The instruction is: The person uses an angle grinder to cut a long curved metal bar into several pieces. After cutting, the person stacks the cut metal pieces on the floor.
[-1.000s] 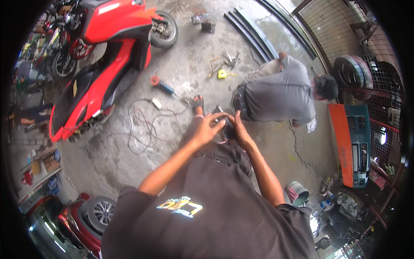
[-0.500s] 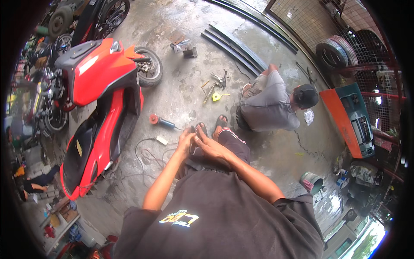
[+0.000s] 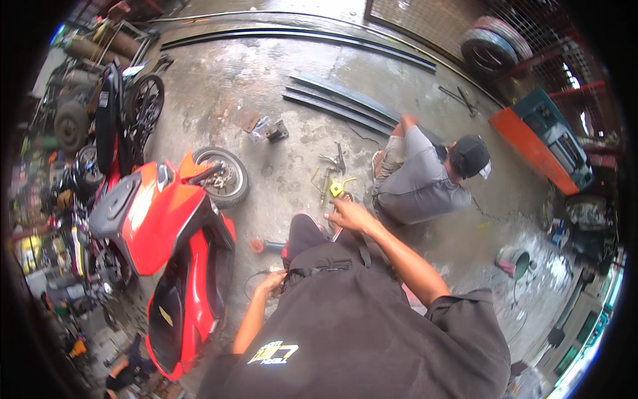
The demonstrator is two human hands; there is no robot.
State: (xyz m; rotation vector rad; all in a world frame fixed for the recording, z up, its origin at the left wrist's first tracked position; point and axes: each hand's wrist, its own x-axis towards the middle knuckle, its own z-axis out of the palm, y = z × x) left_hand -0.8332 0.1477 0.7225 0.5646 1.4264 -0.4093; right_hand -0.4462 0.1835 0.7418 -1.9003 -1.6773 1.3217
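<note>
My right hand (image 3: pixel 350 214) reaches forward over the floor, fingers apart, with nothing visible in it. Just beyond its fingers lies a small yellow tool (image 3: pixel 340 187), perhaps a tape measure; whether they touch cannot be told. Locking pliers (image 3: pixel 339 157) and a thin brass-coloured tool (image 3: pixel 325 186) lie farther off. Low at my left side, my left hand (image 3: pixel 271 284) rests against my dark clothing, its fingertips hidden. An angle grinder (image 3: pixel 268 246) with a red disc end lies on the concrete ahead of it, partly covered by my leg.
A red scooter (image 3: pixel 189 266) stands at left. To my right a person in a grey shirt (image 3: pixel 422 176) crouches beside dark steel bars (image 3: pixel 339 110). A metal bracket (image 3: pixel 276 130) lies ahead. Farther right are an orange and teal panel (image 3: pixel 541 143), tyres (image 3: pixel 492 50) and a bucket (image 3: pixel 512 261).
My hands, together in front of me before, have parted. The right has gone forward toward the yellow tool, the left back to my side. My body bends lower and the view has shifted.
</note>
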